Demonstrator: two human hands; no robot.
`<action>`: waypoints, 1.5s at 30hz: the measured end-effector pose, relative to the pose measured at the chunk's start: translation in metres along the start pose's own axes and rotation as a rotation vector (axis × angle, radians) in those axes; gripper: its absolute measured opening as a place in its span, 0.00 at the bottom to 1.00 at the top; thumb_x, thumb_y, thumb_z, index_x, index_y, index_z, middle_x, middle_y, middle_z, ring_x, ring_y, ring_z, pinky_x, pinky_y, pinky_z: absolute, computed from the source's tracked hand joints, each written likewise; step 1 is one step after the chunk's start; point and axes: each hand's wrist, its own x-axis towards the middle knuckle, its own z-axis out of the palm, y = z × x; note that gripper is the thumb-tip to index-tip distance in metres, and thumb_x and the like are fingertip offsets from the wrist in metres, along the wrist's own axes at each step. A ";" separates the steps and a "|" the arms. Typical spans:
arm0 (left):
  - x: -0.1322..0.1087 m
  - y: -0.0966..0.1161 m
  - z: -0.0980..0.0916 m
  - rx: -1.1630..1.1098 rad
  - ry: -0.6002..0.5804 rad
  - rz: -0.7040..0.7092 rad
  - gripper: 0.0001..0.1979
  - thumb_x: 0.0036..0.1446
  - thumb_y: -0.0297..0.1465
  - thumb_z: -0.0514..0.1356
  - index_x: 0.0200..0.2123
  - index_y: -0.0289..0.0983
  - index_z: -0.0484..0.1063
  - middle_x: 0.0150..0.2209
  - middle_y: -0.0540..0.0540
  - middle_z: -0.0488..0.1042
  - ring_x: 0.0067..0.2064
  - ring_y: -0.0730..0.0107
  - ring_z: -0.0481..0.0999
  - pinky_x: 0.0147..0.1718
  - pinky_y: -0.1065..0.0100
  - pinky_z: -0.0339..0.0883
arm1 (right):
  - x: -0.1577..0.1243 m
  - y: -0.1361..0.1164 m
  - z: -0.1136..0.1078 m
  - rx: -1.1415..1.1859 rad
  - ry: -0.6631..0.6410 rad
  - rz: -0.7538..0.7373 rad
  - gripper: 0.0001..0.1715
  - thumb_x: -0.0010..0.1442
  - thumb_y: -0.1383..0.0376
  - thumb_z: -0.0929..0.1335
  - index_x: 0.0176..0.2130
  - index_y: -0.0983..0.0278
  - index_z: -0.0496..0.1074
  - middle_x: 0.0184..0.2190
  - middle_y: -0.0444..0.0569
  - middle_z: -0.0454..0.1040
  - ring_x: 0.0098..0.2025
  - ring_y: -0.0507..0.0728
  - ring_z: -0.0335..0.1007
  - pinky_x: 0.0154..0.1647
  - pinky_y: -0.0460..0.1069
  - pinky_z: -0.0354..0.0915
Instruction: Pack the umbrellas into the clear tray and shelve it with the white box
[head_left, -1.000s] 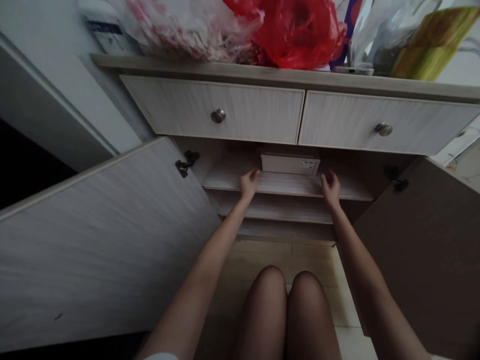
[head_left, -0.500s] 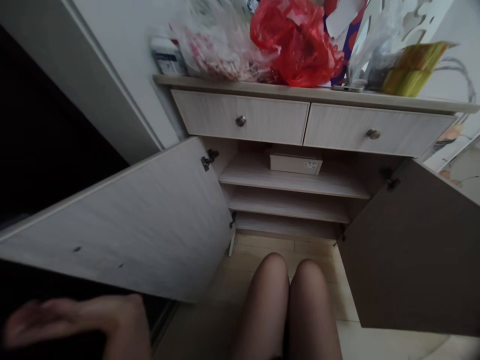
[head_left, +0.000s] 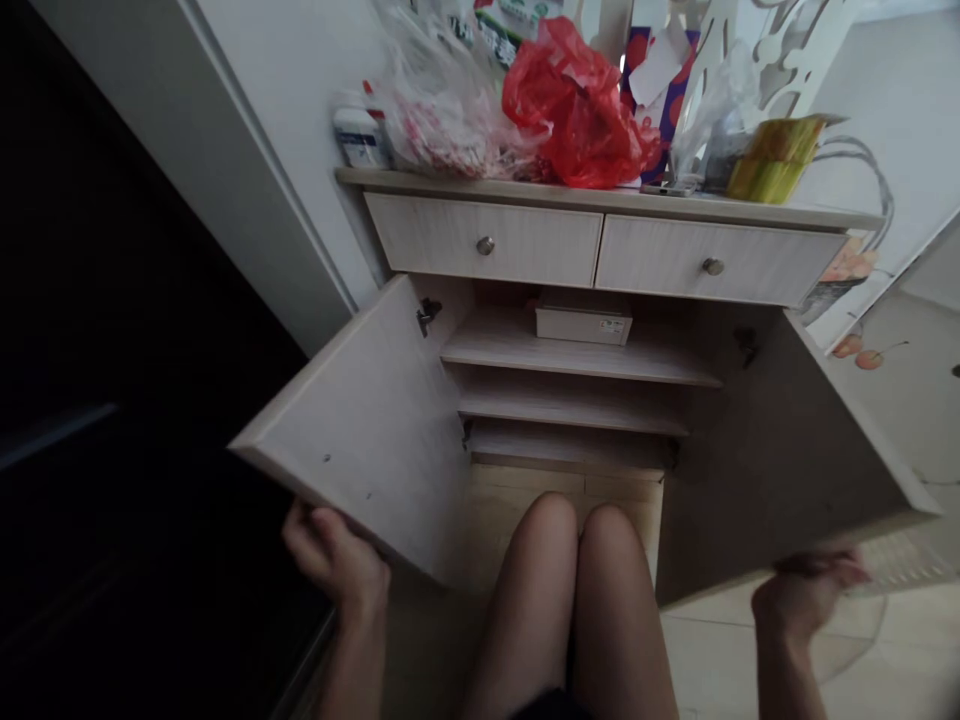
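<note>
I crouch in front of a low pale-wood cabinet with both doors swung wide. My left hand (head_left: 330, 552) curls round the lower outer edge of the left door (head_left: 367, 430). My right hand (head_left: 806, 590) grips the bottom outer corner of the right door (head_left: 780, 450), its fingers wrapped under the edge. Inside, a flat white box (head_left: 583, 322) lies on the top shelf (head_left: 495, 350); the two shelves below show nothing on them. My knees (head_left: 574, 540) are between the doors.
Two shut drawers with round knobs (head_left: 485, 245) sit above the opening. On the cabinet top stand a red plastic bag (head_left: 577, 110), a clear bag, a white bottle (head_left: 356, 135) and a yellow-green packet (head_left: 772, 155). A dark doorway lies to the left, tiled floor below.
Both hands have left the top shelf near the white box and drawn back to the outer edges of the doors. My head has pulled back, so the cabinet looks smaller.
</note>
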 end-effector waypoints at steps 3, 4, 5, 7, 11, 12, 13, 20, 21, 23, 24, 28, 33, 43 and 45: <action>-0.026 0.004 0.000 0.072 -0.202 0.025 0.26 0.53 0.50 0.63 0.49 0.39 0.70 0.48 0.43 0.75 0.47 0.61 0.76 0.50 0.58 0.69 | -0.026 0.012 0.033 0.038 0.088 -0.048 0.34 0.65 0.38 0.54 0.54 0.58 0.63 0.45 0.49 0.68 0.48 0.58 0.66 0.51 0.56 0.66; -0.034 0.005 0.003 0.090 -0.279 0.051 0.27 0.53 0.50 0.64 0.50 0.39 0.70 0.47 0.42 0.75 0.46 0.61 0.76 0.50 0.59 0.69 | -0.034 0.014 0.048 0.070 0.056 -0.061 0.33 0.66 0.39 0.54 0.56 0.58 0.61 0.48 0.50 0.67 0.51 0.58 0.65 0.52 0.55 0.65; -0.041 0.007 0.008 0.108 -0.349 0.088 0.28 0.52 0.50 0.65 0.49 0.38 0.71 0.46 0.42 0.75 0.46 0.61 0.76 0.49 0.60 0.69 | -0.042 0.017 0.064 0.105 0.022 -0.068 0.33 0.66 0.40 0.54 0.58 0.57 0.59 0.50 0.51 0.66 0.53 0.58 0.65 0.53 0.55 0.65; -0.055 0.011 0.024 0.138 -0.461 0.178 0.26 0.53 0.50 0.65 0.47 0.38 0.72 0.43 0.42 0.76 0.46 0.60 0.76 0.48 0.61 0.70 | -0.054 0.019 0.095 0.167 -0.024 -0.057 0.34 0.67 0.41 0.52 0.61 0.57 0.57 0.55 0.53 0.64 0.57 0.59 0.63 0.55 0.55 0.64; -0.087 0.018 0.075 0.139 -0.620 0.306 0.21 0.59 0.48 0.62 0.45 0.37 0.73 0.39 0.41 0.77 0.43 0.60 0.77 0.44 0.62 0.70 | -0.067 0.020 0.149 0.108 -0.237 -0.084 0.35 0.67 0.44 0.56 0.65 0.59 0.54 0.62 0.57 0.59 0.64 0.62 0.58 0.61 0.60 0.58; -0.095 0.018 0.089 0.137 -0.659 0.334 0.20 0.61 0.47 0.60 0.45 0.37 0.74 0.38 0.41 0.77 0.43 0.60 0.77 0.44 0.62 0.69 | -0.066 0.019 0.160 0.071 -0.299 -0.123 0.34 0.67 0.46 0.57 0.65 0.60 0.55 0.62 0.58 0.60 0.64 0.62 0.57 0.62 0.61 0.57; -0.102 0.018 0.104 0.142 -0.698 0.363 0.19 0.64 0.46 0.57 0.45 0.37 0.74 0.38 0.40 0.77 0.42 0.60 0.77 0.44 0.62 0.69 | -0.063 0.019 0.170 0.035 -0.344 -0.168 0.32 0.67 0.47 0.57 0.63 0.61 0.58 0.61 0.59 0.62 0.63 0.62 0.58 0.62 0.61 0.57; -0.123 0.016 0.183 0.308 -0.943 0.452 0.16 0.69 0.32 0.49 0.48 0.34 0.76 0.37 0.38 0.79 0.38 0.61 0.77 0.39 0.64 0.63 | -0.024 0.023 0.223 -0.064 -0.443 -0.366 0.19 0.67 0.52 0.61 0.42 0.62 0.70 0.38 0.52 0.73 0.41 0.58 0.69 0.48 0.56 0.66; -0.123 0.017 0.191 0.318 -0.975 0.436 0.16 0.69 0.31 0.50 0.49 0.35 0.76 0.37 0.38 0.79 0.38 0.61 0.77 0.39 0.65 0.63 | -0.019 0.024 0.230 -0.067 -0.477 -0.372 0.19 0.68 0.51 0.60 0.41 0.62 0.69 0.37 0.52 0.73 0.41 0.58 0.69 0.47 0.55 0.65; -0.121 0.019 0.202 0.330 -1.030 0.394 0.16 0.69 0.32 0.51 0.49 0.35 0.76 0.38 0.38 0.79 0.38 0.62 0.77 0.38 0.66 0.62 | -0.012 0.026 0.244 -0.071 -0.541 -0.379 0.18 0.68 0.51 0.60 0.39 0.62 0.69 0.36 0.51 0.73 0.40 0.57 0.68 0.47 0.54 0.65; -0.121 0.021 0.208 0.335 -1.052 0.376 0.16 0.69 0.32 0.51 0.49 0.36 0.77 0.38 0.38 0.79 0.38 0.63 0.76 0.38 0.66 0.61 | -0.009 0.027 0.251 -0.071 -0.564 -0.381 0.18 0.68 0.52 0.60 0.38 0.61 0.68 0.36 0.50 0.72 0.40 0.57 0.68 0.47 0.54 0.64; -0.120 0.025 0.229 0.372 -1.122 0.345 0.15 0.69 0.32 0.52 0.47 0.36 0.78 0.39 0.39 0.79 0.39 0.64 0.76 0.38 0.68 0.61 | 0.003 0.031 0.281 -0.073 -0.596 -0.371 0.18 0.67 0.53 0.59 0.37 0.61 0.69 0.35 0.51 0.71 0.38 0.58 0.66 0.46 0.55 0.63; -0.120 0.030 0.254 0.449 -1.151 0.346 0.15 0.69 0.32 0.52 0.47 0.35 0.78 0.41 0.37 0.79 0.39 0.64 0.76 0.37 0.68 0.60 | 0.017 0.038 0.307 -0.106 -0.599 -0.367 0.17 0.66 0.54 0.60 0.37 0.62 0.69 0.34 0.52 0.69 0.38 0.59 0.64 0.47 0.56 0.62; -0.118 0.031 0.278 0.520 -1.174 0.356 0.17 0.70 0.33 0.50 0.50 0.34 0.77 0.44 0.36 0.80 0.41 0.63 0.77 0.37 0.68 0.59 | 0.032 0.051 0.337 -0.127 -0.595 -0.369 0.17 0.66 0.55 0.58 0.36 0.62 0.68 0.34 0.52 0.67 0.40 0.59 0.62 0.48 0.55 0.61; -0.118 0.031 0.283 0.532 -1.177 0.348 0.18 0.70 0.33 0.50 0.50 0.34 0.77 0.44 0.36 0.79 0.41 0.63 0.76 0.37 0.69 0.60 | 0.034 0.052 0.342 -0.123 -0.598 -0.374 0.17 0.66 0.55 0.58 0.36 0.62 0.67 0.35 0.52 0.67 0.41 0.59 0.62 0.48 0.55 0.61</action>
